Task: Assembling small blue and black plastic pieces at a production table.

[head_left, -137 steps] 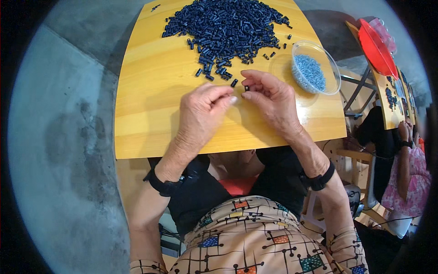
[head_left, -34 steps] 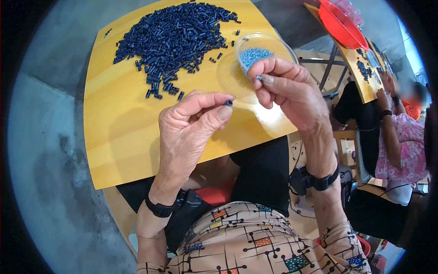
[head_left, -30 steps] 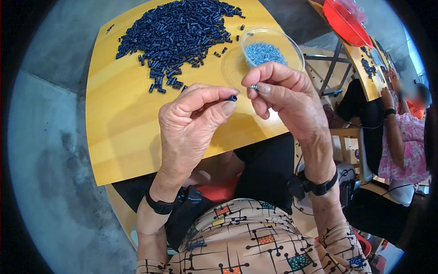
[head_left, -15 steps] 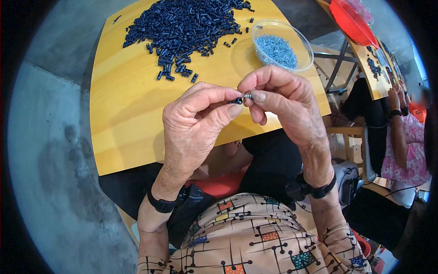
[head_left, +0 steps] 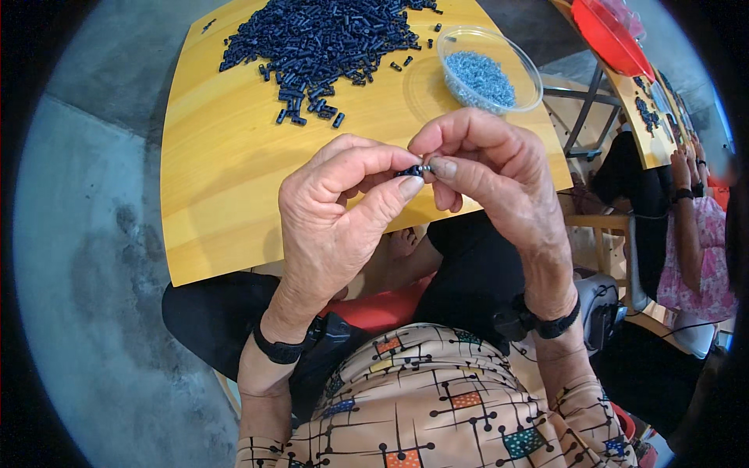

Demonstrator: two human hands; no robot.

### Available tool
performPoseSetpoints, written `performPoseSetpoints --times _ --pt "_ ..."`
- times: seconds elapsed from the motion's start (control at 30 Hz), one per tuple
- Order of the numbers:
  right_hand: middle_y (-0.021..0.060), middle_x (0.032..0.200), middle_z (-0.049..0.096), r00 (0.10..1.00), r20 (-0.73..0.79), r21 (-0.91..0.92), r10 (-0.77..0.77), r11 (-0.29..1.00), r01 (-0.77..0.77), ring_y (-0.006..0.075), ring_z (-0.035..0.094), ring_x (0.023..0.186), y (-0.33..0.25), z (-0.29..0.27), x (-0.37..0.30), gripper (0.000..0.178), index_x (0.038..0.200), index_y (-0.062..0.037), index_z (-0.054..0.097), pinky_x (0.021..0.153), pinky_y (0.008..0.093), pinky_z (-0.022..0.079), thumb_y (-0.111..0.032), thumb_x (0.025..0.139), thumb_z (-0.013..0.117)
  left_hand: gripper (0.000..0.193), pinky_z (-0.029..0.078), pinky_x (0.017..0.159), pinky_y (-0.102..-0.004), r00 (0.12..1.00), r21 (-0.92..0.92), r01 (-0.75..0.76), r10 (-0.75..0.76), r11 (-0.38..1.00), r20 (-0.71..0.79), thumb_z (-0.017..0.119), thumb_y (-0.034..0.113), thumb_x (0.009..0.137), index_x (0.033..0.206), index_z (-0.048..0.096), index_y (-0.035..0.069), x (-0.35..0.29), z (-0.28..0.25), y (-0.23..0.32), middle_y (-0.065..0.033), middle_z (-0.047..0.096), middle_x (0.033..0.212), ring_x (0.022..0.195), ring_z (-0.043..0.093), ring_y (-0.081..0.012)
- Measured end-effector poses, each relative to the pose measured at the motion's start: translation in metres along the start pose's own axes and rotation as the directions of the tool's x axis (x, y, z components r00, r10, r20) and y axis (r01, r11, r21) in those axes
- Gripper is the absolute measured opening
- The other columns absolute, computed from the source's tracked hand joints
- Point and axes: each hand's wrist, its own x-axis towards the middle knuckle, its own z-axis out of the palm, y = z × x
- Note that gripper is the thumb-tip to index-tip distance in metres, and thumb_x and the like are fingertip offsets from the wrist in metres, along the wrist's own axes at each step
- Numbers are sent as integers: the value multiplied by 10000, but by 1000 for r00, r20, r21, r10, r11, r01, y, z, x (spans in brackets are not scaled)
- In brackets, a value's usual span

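My left hand (head_left: 331, 210) pinches a small black plastic connector (head_left: 409, 171) between thumb and forefinger, above the near part of the table. Facing it, my right hand (head_left: 499, 175) is closed on a tiny silvery ribbed metal piece (head_left: 426, 168); whether it is a screw or a spring I cannot tell. The metal piece's end is at the connector's open end, and the fingertips of both hands almost meet. How far it reaches inside is hidden.
A big heap of black connectors (head_left: 320, 47) covers the far part of the yellow wooden table (head_left: 226, 195). A clear round tub (head_left: 530, 86) of silvery metal pieces (head_left: 480, 79) stands right of it. Further right, another person (head_left: 690, 234) sits at a table with a red basin (head_left: 612, 35).
The metal piece has come up against the connector, closing the small gap seen before. The view has shifted slightly, and both hands keep their pinch.
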Motion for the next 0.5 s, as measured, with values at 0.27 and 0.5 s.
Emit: performPoseSetpoints --times 0.27,0.5 --pt "-1 725 591 1000 12 183 1 983 -3 44 544 613 6 -4 -7 144 986 5 625 554 170 443 -29 886 528 155 464 649 -185 988 -105 155 -156 982 1 678 -6 780 935 665 -4 -4 0 2 -21 619 842 749 580 -63" --pt "12 793 581 983 158 606 96 777 -174 62 527 654 18 0 -11 177 1041 18 583 577 183 417 -81 905 529 163 478 654 -189 973 -288 230 -221 930 65 660 44 817 971 664 -10 -6 -3 -5 -20 638 815 712 580 -65"
